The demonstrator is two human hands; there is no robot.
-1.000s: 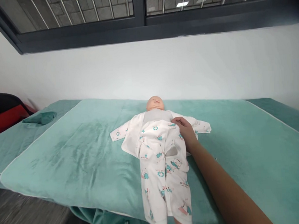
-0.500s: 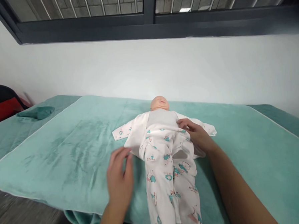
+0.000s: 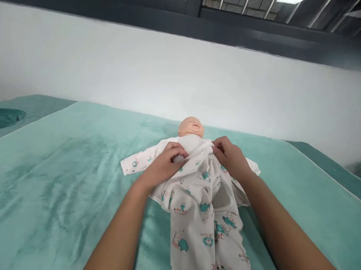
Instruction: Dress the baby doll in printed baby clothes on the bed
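Note:
A baby doll lies on its back, head toward the wall, in a white printed jacket. White baby pants with teal animal prints cover its legs and reach up over the belly. My left hand is closed at the left part of the waistband, fingertips on the cloth. On the other side, my right hand pinches the waistband's right part, drawing it up toward the chest. Folds run across the pants between both hands. An opening shows in the cloth near the right thigh.
A green plush sheet with wrinkles covers the bed under the doll. Behind it rises a white wall, with a dark window frame and metal bars above. A darker green cloth bundle lies at the far left.
My left hand has moved from beside the doll up onto the waistband. My right hand now grips the cloth, and the waistband is pulled higher. The view has tilted and shifted right.

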